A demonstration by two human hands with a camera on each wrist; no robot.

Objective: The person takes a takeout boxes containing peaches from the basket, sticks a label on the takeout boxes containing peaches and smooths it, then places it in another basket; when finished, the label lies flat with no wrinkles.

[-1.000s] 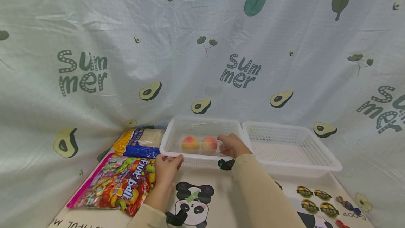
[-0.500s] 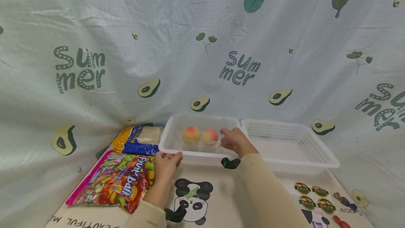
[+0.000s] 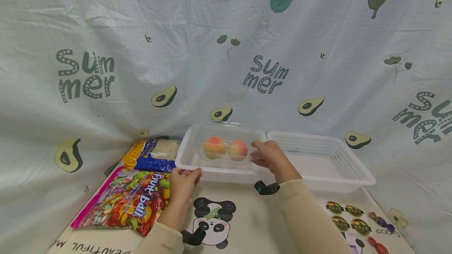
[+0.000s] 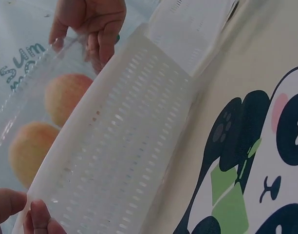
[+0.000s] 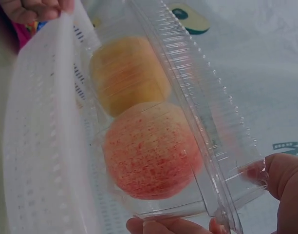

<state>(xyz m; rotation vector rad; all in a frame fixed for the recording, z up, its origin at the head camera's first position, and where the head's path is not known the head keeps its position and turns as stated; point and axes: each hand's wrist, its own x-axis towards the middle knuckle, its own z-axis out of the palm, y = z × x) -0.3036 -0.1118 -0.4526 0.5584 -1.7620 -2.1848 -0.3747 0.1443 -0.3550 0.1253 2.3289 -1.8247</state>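
My right hand (image 3: 273, 160) grips the right end of a clear plastic clamshell box (image 5: 214, 178), thumb on one side and fingers beneath. Inside the box sit two round peaches (image 3: 214, 147), yellow with a pink-red blush; the nearer peach (image 5: 151, 151) looks speckled in the right wrist view. The box is held over the left white plastic basket (image 3: 219, 172), tilted, with its far edge overlapping the basket's back rim in the head view. At the basket's front left corner, my left hand (image 3: 184, 185) pinches the rim between thumb and fingers, as the left wrist view also shows.
A second white basket (image 3: 318, 162) stands at the right, against the first. On the left lie a colourful fruit candy bag (image 3: 135, 199) and a blue-yellow packet (image 3: 155, 155). A printed curtain (image 3: 197, 69) hangs close behind. The table (image 3: 254, 222) bears panda pictures.
My right hand has lifted the clamshell box with the peaches up from inside the left basket and shifted slightly right. My left hand keeps its hold on the basket rim.
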